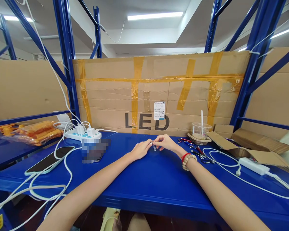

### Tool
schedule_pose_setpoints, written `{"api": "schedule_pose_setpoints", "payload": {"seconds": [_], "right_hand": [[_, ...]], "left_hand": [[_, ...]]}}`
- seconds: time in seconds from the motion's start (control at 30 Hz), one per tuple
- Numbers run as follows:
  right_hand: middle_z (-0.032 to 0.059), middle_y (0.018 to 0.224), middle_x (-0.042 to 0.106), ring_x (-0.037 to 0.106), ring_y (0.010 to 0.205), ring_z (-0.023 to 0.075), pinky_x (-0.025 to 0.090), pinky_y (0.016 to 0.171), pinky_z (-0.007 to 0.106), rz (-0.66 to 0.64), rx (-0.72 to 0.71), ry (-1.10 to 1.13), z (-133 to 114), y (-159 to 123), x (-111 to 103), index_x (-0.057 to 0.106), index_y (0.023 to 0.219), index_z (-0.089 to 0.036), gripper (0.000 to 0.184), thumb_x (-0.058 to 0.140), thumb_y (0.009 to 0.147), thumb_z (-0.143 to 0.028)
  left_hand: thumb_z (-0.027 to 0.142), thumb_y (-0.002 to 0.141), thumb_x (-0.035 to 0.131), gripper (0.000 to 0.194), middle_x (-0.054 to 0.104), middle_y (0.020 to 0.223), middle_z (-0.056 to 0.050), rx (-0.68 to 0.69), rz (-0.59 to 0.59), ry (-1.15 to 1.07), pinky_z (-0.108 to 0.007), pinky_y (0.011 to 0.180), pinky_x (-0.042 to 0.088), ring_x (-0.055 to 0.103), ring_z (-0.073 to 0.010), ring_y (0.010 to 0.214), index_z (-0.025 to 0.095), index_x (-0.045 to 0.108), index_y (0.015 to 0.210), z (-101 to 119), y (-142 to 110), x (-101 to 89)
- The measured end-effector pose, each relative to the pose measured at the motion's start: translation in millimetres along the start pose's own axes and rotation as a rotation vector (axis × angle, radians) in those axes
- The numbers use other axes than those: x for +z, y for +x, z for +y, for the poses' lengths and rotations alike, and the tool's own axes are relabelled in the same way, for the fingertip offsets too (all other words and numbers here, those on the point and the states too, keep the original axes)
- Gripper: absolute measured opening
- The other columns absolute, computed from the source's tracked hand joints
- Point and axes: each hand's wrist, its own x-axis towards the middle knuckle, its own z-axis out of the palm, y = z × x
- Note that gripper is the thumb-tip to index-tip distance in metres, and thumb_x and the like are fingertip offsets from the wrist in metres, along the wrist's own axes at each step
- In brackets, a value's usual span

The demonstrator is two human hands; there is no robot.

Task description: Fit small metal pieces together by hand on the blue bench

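My left hand and my right hand meet over the middle of the blue table, fingertips almost touching. Between them they pinch a small thing with a white loop hanging down; its upper part is dark and mostly covered by the fingers. Both hands are closed at the fingertips. To the right of my right hand lies a loose pile of small red, blue and black pieces, too small to name surely. A red band and a beaded bracelet circle my right wrist.
Left are a phone, a second dark device, a power strip and tangled white cables. Right are a plastic cup with a straw, an open cardboard box and a white adapter. Cardboard walls the back.
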Motion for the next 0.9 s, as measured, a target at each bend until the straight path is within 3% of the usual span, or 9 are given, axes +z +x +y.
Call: {"api": "schedule_pose_setpoints", "payload": {"seconds": [0.17,0.27,0.4,0.67,0.9], "right_hand": [[0.0022,0.057,0.059,0.054,0.050,0.0101,0.046,0.041,0.020,0.038,0.003,0.028,-3.9,-0.5,6.1,0.061,0.064,-0.014,0.034,0.070,0.051,-0.044],[0.0017,0.056,0.058,0.053,0.050,0.0090,0.046,0.042,0.018,-0.006,0.053,0.053,-2.8,-2.3,9.8,0.059,0.060,-0.014,0.034,0.071,0.049,-0.043],[0.0007,0.058,0.057,0.054,0.053,0.0086,0.046,0.046,0.018,-0.094,0.078,0.076,-0.3,-4.9,11.0,0.056,0.062,-0.014,0.034,0.069,0.053,-0.044],[0.0024,0.067,0.059,0.053,0.057,0.0076,0.041,0.049,0.017,-0.146,0.037,0.051,5.5,-6.1,7.9,0.062,0.072,-0.015,0.038,0.056,0.065,-0.053],[0.0042,0.075,0.059,0.053,0.064,0.0086,0.040,0.056,0.019,-0.237,0.096,0.203,16.1,-2.0,1.2,0.063,0.078,-0.014,0.039,0.054,0.069,-0.051]], "left_hand": [[0.034,0.087,0.022,0.023,0.057,0.079,0.004,-0.060,0.043,-0.036,-0.025,0.064,0.038,0.054,-0.0150,0.074,0.029,0.037,0.103,-0.6,0.4,0.5],[0.034,0.086,0.022,0.023,0.057,0.081,0.004,-0.067,0.075,-0.053,-0.026,0.067,0.038,0.054,-0.0149,0.077,0.029,0.035,0.105,-0.9,0.9,0.5],[0.034,0.086,0.023,0.022,0.058,0.088,0.002,-0.067,0.066,-0.028,-0.028,0.068,0.038,0.054,-0.0165,0.081,0.027,0.035,0.103,-1.9,3.0,2.0],[0.031,0.087,0.024,0.022,0.056,0.097,0.002,-0.046,0.111,-0.009,-0.026,0.075,0.038,0.052,-0.0135,0.089,0.025,0.043,0.094,-6.3,6.7,5.9],[0.033,0.087,0.025,0.025,0.058,0.089,0.002,0.013,0.047,-0.087,-0.023,0.071,0.039,0.054,-0.0125,0.081,0.026,0.045,0.100,-6.0,6.3,4.9]]}}
